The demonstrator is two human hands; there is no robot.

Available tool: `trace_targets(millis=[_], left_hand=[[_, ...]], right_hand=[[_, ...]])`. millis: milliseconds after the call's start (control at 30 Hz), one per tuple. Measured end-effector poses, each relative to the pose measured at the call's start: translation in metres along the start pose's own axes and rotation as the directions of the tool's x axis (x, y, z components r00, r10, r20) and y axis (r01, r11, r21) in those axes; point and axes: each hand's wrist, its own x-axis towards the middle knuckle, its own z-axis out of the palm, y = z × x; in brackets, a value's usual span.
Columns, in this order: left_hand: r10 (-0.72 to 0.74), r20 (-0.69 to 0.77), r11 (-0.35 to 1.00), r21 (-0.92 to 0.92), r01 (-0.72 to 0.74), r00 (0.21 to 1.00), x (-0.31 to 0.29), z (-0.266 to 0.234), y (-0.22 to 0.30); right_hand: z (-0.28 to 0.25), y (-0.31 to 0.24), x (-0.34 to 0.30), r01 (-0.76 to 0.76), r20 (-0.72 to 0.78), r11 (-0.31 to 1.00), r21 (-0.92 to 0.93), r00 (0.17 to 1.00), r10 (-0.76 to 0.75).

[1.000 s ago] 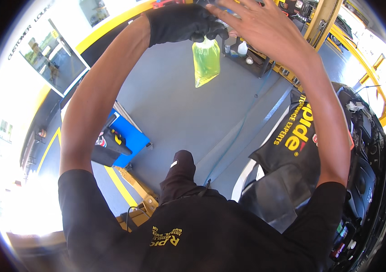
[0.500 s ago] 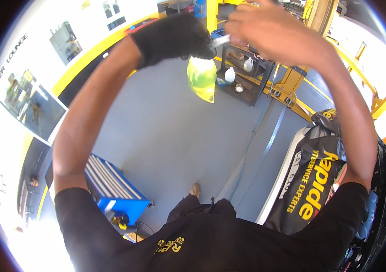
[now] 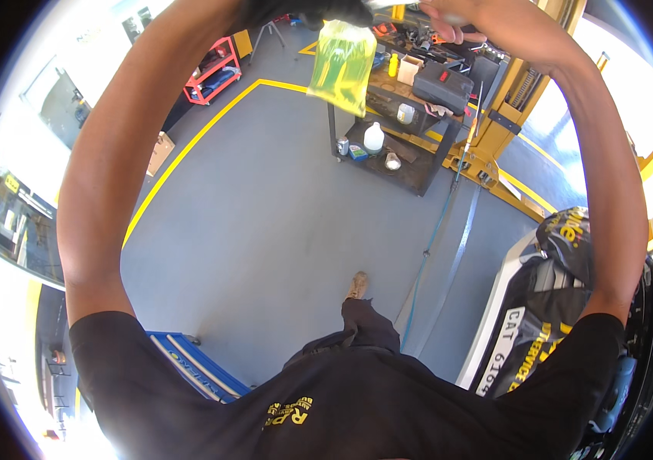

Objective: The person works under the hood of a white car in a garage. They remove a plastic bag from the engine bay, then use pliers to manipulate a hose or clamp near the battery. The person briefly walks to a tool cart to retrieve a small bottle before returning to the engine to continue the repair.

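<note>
Bag (image 3: 342, 67) hung near view's top edge, neck pinched in gloved left hand (image 3: 330, 11)! Right hand (image 3: 470, 15) just beside, fingers part-curled, grip couldn't be told. Floor (image 3: 265, 207) stretched wide, blue cabinet (image 3: 198, 369) to cart (image 3: 417, 172).

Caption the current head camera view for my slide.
Gloved left hand holds a yellow-green plastic bag beside the bare right hand.

Bag now overlaps cart in view.
The bag (image 3: 344, 67), earlier over floor, now fronts the cart (image 3: 380, 175); left hand (image 3: 311, 11) and right hand (image 3: 461, 14) have risen in view; the blue chest (image 3: 195, 368) has sunk lower.
</note>
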Motion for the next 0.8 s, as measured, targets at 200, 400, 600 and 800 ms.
trace_targets(millis=[200, 400, 600, 800], left_hand=[[0.100, -0.062, 0.980, -0.168, -0.109, 0.993, 0.174, 0.038, -0.065], [0.307, -0.300, 0.941, 0.240, -0.241, 0.903, 0.331, 0.082, -0.135], [0.420, -0.373, 0.906, 0.225, -0.359, 0.827, 0.447, 0.109, -0.158], [0.539, -0.083, 0.840, -0.021, -0.542, 0.838, 0.543, 0.079, -0.164]], right_hand=[[0.016, 0.182, 0.073, -0.175, -0.038, 0.734, 0.656, 0.964, 0.263], [0.093, 0.286, 0.157, 0.030, -0.005, -0.085, 0.996, 0.960, 0.279], [0.183, 0.333, 0.262, 0.446, -0.384, -0.626, 0.640, 0.891, 0.243], [0.184, 0.460, 0.414, 0.533, -0.837, -0.696, 0.481, 0.516, -0.183]])
